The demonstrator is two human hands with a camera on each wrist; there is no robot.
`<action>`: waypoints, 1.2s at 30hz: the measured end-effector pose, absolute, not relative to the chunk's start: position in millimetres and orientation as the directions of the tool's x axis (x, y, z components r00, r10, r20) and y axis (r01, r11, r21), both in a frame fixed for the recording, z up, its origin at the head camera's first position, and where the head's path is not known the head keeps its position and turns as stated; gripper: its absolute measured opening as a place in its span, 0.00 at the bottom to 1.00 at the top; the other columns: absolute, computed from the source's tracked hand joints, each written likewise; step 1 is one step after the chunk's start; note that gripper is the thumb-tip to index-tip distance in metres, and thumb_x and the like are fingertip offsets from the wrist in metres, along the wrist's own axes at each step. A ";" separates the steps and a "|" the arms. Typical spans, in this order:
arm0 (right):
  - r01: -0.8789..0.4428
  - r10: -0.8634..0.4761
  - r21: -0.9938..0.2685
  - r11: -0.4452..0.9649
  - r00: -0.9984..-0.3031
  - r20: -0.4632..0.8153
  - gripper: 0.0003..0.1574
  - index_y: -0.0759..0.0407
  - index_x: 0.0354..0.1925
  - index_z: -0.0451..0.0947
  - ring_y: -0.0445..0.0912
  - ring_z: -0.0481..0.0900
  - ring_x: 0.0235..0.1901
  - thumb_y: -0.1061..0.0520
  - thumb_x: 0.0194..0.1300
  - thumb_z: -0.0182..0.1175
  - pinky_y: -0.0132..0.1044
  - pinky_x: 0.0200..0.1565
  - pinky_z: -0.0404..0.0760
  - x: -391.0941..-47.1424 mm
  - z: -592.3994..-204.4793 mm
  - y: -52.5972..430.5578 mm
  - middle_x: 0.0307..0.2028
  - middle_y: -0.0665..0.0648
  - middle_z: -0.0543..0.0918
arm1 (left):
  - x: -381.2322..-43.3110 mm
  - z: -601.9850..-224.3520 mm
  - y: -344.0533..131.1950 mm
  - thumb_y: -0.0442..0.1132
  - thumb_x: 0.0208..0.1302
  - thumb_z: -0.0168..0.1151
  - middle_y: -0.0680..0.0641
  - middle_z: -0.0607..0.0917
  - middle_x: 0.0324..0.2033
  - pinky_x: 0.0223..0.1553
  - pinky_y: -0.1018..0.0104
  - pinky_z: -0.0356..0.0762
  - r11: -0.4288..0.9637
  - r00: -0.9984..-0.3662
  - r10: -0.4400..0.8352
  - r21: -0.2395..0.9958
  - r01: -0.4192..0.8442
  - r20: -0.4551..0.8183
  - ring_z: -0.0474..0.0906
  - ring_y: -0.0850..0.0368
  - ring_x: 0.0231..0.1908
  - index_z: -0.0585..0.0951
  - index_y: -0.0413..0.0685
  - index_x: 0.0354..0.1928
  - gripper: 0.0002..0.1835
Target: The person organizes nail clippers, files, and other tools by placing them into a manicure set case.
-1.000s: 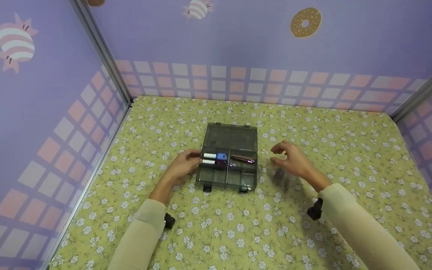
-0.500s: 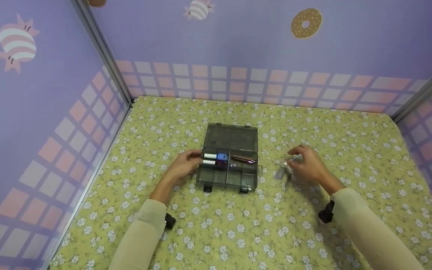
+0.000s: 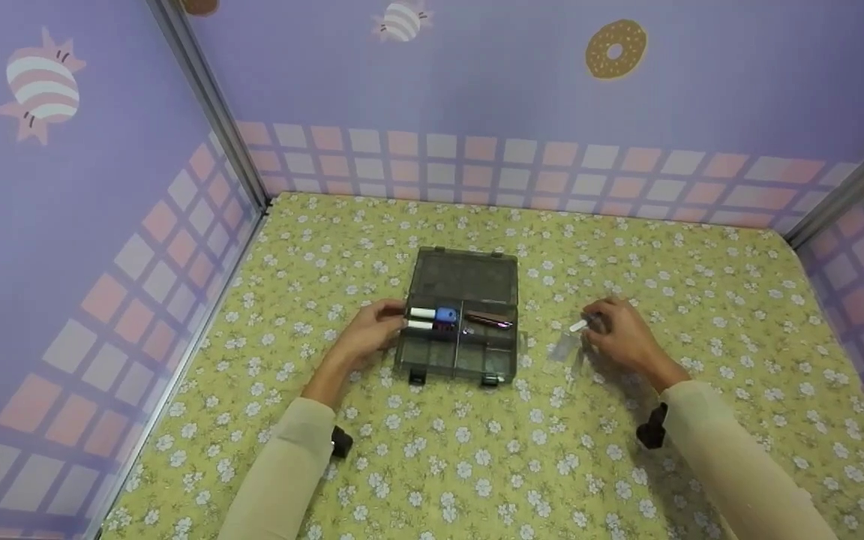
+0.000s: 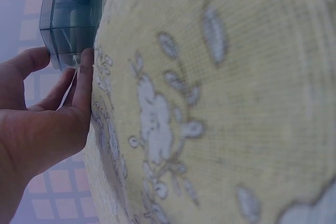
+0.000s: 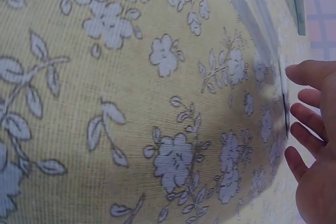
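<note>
A grey see-through compartment box (image 3: 456, 358) lies with its lid (image 3: 464, 276) folded back. Inside its upper left compartment are two white pieces, one with a blue end (image 3: 445, 315), one with a dark red end. A shiny dark purplish pen-like thing (image 3: 490, 320) lies in the upper right compartment. My left hand (image 3: 369, 330) holds the box's left side; in the left wrist view, thumb and fingertips meet its corner. My right hand (image 3: 625, 334) is over a thin white-and-dark piece (image 3: 577, 326) on the cloth, its fingers spread around it in the right wrist view.
A clear plastic strip (image 3: 565, 347) lies on the flowered tablecloth (image 3: 462, 465) between the box and my right hand. Two black latches stick out at the box's front. Purple printed walls (image 3: 477, 75) with metal corner posts enclose the table.
My right hand has moved right, away from the box, to the thin white-and-dark piece, uncovering the clear strip. My left hand has stayed at the box.
</note>
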State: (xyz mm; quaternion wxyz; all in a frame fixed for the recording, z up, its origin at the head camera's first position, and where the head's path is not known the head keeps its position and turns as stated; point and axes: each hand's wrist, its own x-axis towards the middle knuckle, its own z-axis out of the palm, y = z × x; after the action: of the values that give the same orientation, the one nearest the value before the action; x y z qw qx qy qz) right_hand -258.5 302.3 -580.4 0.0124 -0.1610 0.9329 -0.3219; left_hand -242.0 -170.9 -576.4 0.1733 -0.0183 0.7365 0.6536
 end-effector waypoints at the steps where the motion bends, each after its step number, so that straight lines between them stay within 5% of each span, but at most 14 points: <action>1: -0.293 -0.309 -0.604 0.742 -0.948 0.080 0.22 0.70 0.60 0.81 0.65 0.77 0.57 0.62 0.72 0.68 0.65 0.57 0.76 -258.7 -581.3 302.2 0.57 0.69 0.79 | -241.9 -576.5 -171.0 0.36 0.79 0.58 0.41 0.79 0.64 0.56 0.53 0.82 0.141 -0.939 0.199 0.956 -0.257 -0.281 0.79 0.47 0.61 0.75 0.42 0.72 0.22; 16: -0.264 -0.279 -0.621 0.738 -0.957 0.075 0.05 0.66 0.45 0.86 0.53 0.80 0.38 0.66 0.72 0.66 0.51 0.42 0.81 -257.5 -587.7 299.4 0.41 0.61 0.80 | -238.6 -571.9 -170.8 0.37 0.80 0.58 0.41 0.79 0.64 0.52 0.55 0.82 0.129 -0.935 0.208 0.956 -0.265 -0.287 0.79 0.47 0.59 0.75 0.44 0.71 0.22; 36: -0.198 -0.245 -0.659 0.726 -0.969 0.022 0.02 0.62 0.44 0.83 0.48 0.79 0.31 0.63 0.74 0.65 0.41 0.33 0.78 -250.7 -585.7 290.0 0.35 0.58 0.84 | -240.0 -575.4 -171.7 0.36 0.79 0.58 0.40 0.79 0.64 0.48 0.59 0.81 0.138 -0.938 0.201 0.956 -0.258 -0.282 0.79 0.49 0.54 0.72 0.42 0.74 0.25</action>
State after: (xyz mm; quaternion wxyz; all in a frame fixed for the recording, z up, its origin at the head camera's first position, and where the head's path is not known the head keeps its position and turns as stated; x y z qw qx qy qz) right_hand -250.7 290.0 -585.7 0.0333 -0.1192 0.9282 -0.3508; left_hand -240.0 -171.7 -575.4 0.1749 -0.0195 0.7339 0.6561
